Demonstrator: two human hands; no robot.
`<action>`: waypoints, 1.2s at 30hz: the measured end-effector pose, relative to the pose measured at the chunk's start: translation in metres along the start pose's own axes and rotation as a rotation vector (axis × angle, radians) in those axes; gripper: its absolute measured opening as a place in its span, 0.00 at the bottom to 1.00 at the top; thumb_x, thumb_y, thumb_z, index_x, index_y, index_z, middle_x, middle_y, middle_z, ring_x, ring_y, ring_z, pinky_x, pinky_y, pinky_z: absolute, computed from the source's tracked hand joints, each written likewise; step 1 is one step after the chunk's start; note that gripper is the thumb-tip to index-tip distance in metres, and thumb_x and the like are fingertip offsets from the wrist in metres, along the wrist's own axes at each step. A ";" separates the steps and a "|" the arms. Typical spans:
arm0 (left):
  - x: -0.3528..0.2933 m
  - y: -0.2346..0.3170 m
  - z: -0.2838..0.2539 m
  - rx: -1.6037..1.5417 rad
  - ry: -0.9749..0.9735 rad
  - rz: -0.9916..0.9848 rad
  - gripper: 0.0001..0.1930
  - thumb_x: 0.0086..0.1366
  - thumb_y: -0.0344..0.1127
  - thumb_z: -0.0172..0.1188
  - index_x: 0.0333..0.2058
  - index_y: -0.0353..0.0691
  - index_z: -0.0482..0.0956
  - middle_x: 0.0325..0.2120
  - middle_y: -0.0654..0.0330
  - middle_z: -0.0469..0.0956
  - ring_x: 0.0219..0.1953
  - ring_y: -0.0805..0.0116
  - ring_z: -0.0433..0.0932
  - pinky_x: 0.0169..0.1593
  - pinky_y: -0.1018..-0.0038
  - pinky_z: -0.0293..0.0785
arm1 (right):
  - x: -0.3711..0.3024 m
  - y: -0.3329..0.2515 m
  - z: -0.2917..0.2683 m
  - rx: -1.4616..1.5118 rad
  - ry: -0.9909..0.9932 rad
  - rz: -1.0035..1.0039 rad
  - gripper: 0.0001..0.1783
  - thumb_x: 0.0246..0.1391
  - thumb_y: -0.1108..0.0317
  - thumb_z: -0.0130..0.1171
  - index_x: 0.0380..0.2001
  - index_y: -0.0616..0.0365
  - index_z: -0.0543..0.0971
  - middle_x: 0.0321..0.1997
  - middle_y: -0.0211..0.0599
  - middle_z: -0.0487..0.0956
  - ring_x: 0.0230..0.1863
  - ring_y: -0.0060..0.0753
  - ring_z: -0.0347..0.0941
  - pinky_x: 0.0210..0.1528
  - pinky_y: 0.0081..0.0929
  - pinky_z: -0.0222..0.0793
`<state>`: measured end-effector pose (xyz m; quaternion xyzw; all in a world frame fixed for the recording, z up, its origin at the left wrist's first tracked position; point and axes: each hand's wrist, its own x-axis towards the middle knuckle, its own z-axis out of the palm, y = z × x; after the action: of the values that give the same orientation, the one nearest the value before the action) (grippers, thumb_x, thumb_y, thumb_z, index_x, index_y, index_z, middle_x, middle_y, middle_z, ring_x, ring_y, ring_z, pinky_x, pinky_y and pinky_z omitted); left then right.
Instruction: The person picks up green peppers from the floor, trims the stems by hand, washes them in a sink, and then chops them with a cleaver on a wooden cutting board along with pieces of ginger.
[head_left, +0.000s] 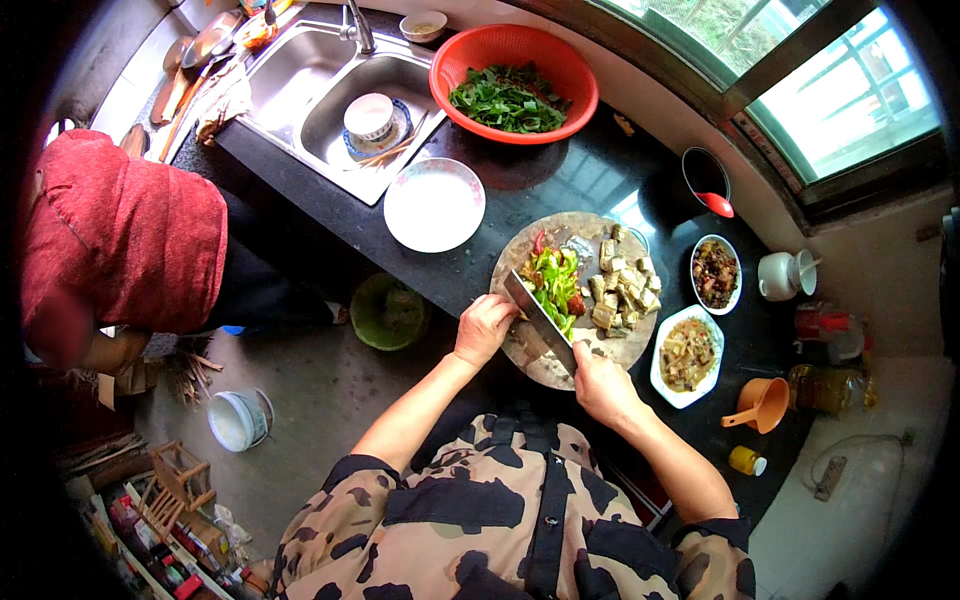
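My right hand (pixel 602 383) is closed round the handle of a cleaver (pixel 541 322), whose blade lies slantwise across a round wooden chopping board (pixel 536 362). Along the far side of the blade is a heap of chopped green and red peppers (pixel 556 283). Pale, grey-skinned chunks of food (pixel 622 290) are piled on the board's right half. My left hand (pixel 483 328) rests at the board's left edge, close to the blade's far end. Its fingers are drawn together, and what they hold, if anything, is too small to make out.
A white plate (pixel 434 205) and a red colander (pixel 583 108) of cut greens stand beyond the board, near a double sink (pixel 300 95). Right of it are two dishes of food (pixel 716 272), an orange scoop (pixel 760 405) and a jar (pixel 745 460). A person in red (pixel 130 230) bends at left.
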<state>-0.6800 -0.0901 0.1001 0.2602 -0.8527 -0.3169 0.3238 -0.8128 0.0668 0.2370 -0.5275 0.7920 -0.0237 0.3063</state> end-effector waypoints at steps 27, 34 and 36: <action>0.003 -0.012 0.002 -0.069 -0.032 0.071 0.03 0.48 0.28 0.60 0.25 0.40 0.78 0.27 0.60 0.77 0.32 0.61 0.76 0.37 0.69 0.74 | 0.033 -0.021 0.052 0.070 0.179 0.109 0.13 0.50 0.71 0.46 0.39 0.62 0.60 0.26 0.57 0.75 0.28 0.61 0.74 0.30 0.52 0.70; 0.002 -0.011 0.003 -0.088 0.017 0.061 0.03 0.47 0.28 0.61 0.24 0.41 0.78 0.26 0.60 0.77 0.31 0.61 0.77 0.35 0.70 0.74 | 0.008 -0.024 0.031 0.087 0.097 0.093 0.12 0.49 0.73 0.44 0.39 0.63 0.60 0.28 0.60 0.75 0.30 0.64 0.73 0.32 0.54 0.68; 0.000 -0.013 0.004 -0.076 0.025 0.056 0.03 0.46 0.27 0.61 0.24 0.41 0.78 0.26 0.60 0.77 0.31 0.61 0.77 0.35 0.70 0.74 | 0.004 -0.024 0.027 0.100 0.048 0.101 0.12 0.49 0.73 0.44 0.38 0.63 0.60 0.29 0.61 0.75 0.31 0.65 0.73 0.32 0.54 0.68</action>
<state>-0.6799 -0.0969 0.0888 0.2278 -0.8428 -0.3367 0.3527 -0.7805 0.0606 0.2212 -0.4700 0.8227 -0.0604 0.3140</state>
